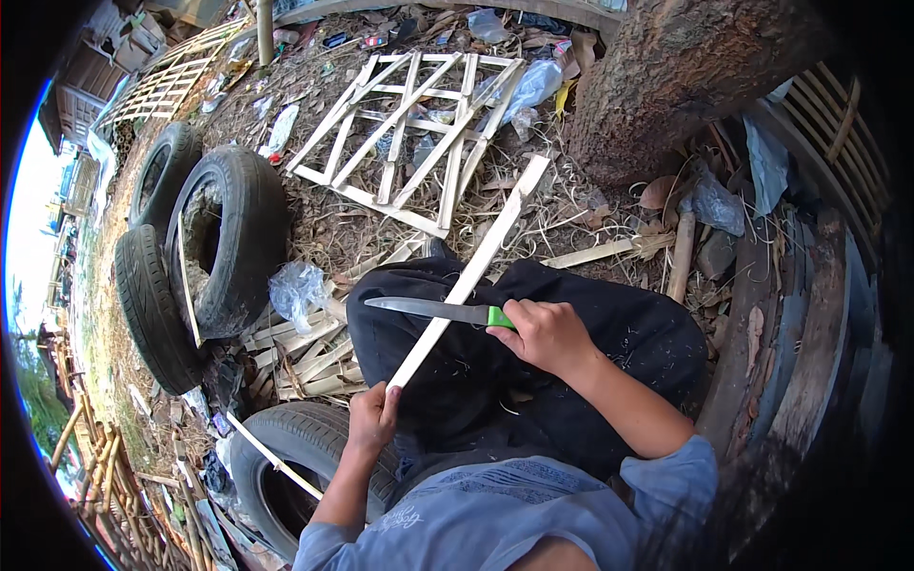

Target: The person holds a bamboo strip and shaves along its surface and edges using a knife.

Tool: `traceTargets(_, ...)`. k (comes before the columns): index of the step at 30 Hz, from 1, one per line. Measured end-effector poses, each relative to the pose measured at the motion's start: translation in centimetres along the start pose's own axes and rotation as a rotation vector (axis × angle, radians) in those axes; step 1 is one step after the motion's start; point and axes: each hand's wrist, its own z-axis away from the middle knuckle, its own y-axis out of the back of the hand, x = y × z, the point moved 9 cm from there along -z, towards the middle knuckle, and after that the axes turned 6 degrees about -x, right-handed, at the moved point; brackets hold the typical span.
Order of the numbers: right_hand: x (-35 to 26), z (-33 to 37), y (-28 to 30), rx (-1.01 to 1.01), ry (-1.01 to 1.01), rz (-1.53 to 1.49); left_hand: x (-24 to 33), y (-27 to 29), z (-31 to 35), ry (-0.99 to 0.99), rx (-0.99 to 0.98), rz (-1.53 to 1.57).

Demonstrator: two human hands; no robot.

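My left hand is closed round the lower end of a long, pale bamboo strip. The strip slants up and away to the right over my lap, its far end past my knees. In my right hand is a knife with a green handle. Its long grey blade points left and lies across the strip about midway, seemingly touching it. Small shavings speckle the dark trousers beneath. My right fingers wrap the handle and hide most of it.
A lattice frame of pale strips lies on the littered ground ahead, beside a thick tree trunk. Several old tyres stand at the left, with another tyre by my left arm. Split bamboo pieces and a clear plastic bag lie between.
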Motion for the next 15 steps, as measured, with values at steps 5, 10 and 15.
traceTargets(5,0.2,-0.6,-2.0,-0.034,0.043,0.061,-2.1,-0.8,-0.4,-0.004,-0.02,0.027)
traceTargets(10,7.1,-2.8,2.5,0.061,-0.125,0.315,-1.1,-0.2,-1.6,0.032,-0.065,-0.013)
traceTargets(15,3.9,-0.4,-2.6,-0.031,-0.071,0.099,-1.6,-0.5,-1.6,0.025,-0.108,-0.03)
